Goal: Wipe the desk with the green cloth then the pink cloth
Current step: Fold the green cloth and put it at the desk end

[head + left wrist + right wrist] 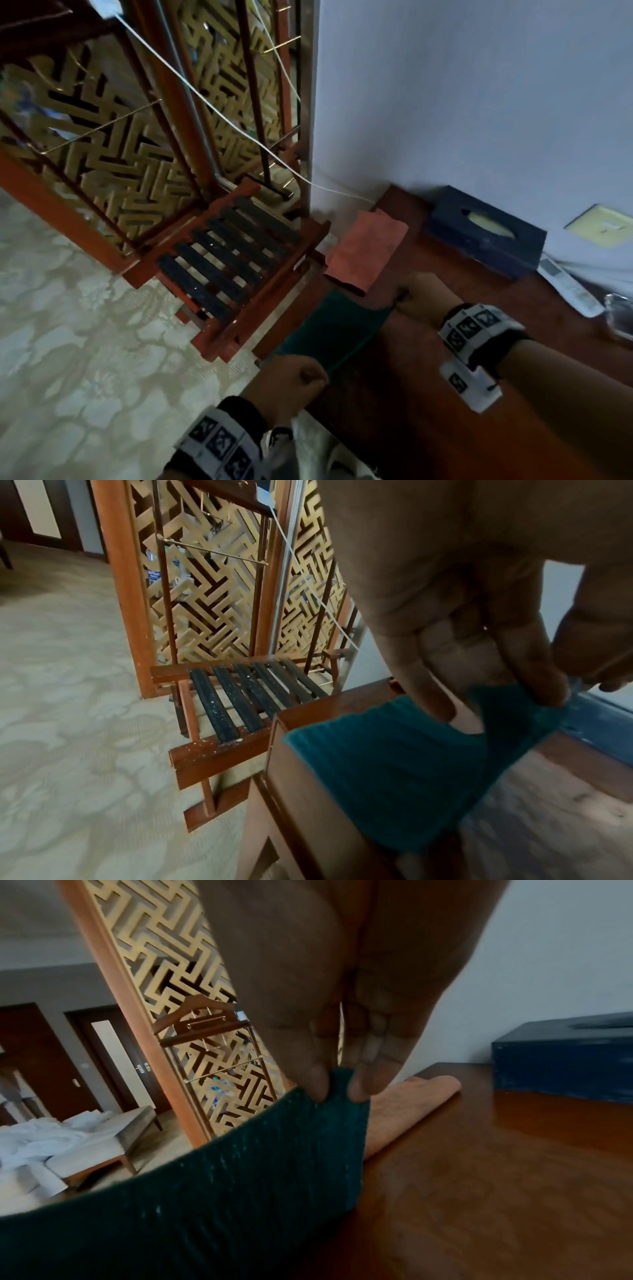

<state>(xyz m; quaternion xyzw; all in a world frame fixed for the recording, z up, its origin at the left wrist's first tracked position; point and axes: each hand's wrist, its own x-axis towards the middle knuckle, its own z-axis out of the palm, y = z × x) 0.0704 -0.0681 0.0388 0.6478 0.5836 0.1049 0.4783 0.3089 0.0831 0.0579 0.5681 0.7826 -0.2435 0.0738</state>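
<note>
The green cloth (334, 330) hangs stretched between both hands over the left edge of the brown wooden desk (445, 428). My left hand (291, 380) pinches its near corner; in the left wrist view the fingertips (544, 691) clamp the green cloth (394, 772). My right hand (416, 296) pinches the far corner, and the right wrist view shows thumb and finger squeezing the green cloth (240, 1191). The pink cloth (366, 250) lies folded on the desk's far left corner, just beyond the green one, and the right wrist view catches the pink cloth (411, 1099) too.
A dark blue tissue box (486, 236) stands against the white wall. A white remote-like object (565, 287) lies at the desk's right. Left of the desk stand a wooden slatted rack (233, 260), a gold lattice screen (113, 137) and patterned carpet (68, 342).
</note>
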